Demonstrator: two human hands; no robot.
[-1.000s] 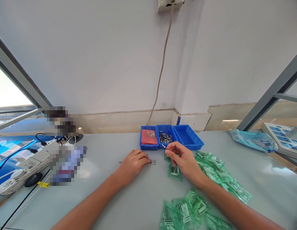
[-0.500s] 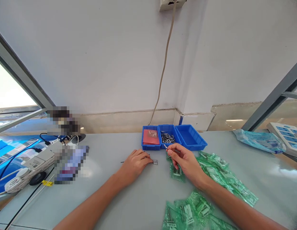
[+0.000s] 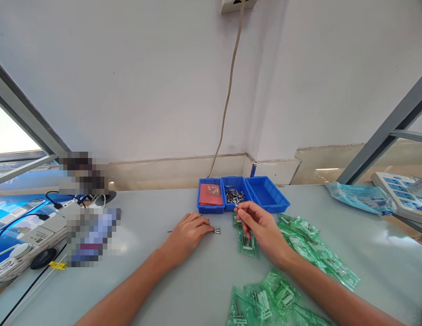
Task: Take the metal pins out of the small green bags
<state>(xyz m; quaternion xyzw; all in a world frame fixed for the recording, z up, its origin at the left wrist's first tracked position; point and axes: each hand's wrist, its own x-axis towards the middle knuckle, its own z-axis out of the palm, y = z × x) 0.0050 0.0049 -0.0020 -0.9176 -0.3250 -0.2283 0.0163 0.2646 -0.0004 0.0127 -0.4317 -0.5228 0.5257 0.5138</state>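
Note:
My left hand (image 3: 188, 233) lies on the grey table, fingers curled over a thin dark rod, with small metal pins (image 3: 216, 230) at its fingertips. My right hand (image 3: 256, 224) hovers just in front of the blue trays and pinches one small metal pin (image 3: 235, 204) between thumb and fingers. The middle blue tray (image 3: 235, 195) holds a heap of such metal pins. The left blue tray (image 3: 211, 195) holds red packets, and the right blue tray (image 3: 267, 194) looks bare. A green packet of pins (image 3: 246, 241) lies under my right hand.
Several green packets (image 3: 312, 251) are strewn over the table to the right and at the near edge (image 3: 261, 299). A power strip with cables (image 3: 23, 237) sits at the left. A blue plastic bag (image 3: 362, 198) lies at the far right. A cord (image 3: 227, 95) hangs down the wall.
My right hand has shifted a little while keeping its pinch on the pin by the middle tray. My left hand has stayed on the rod. The view has swayed slightly.

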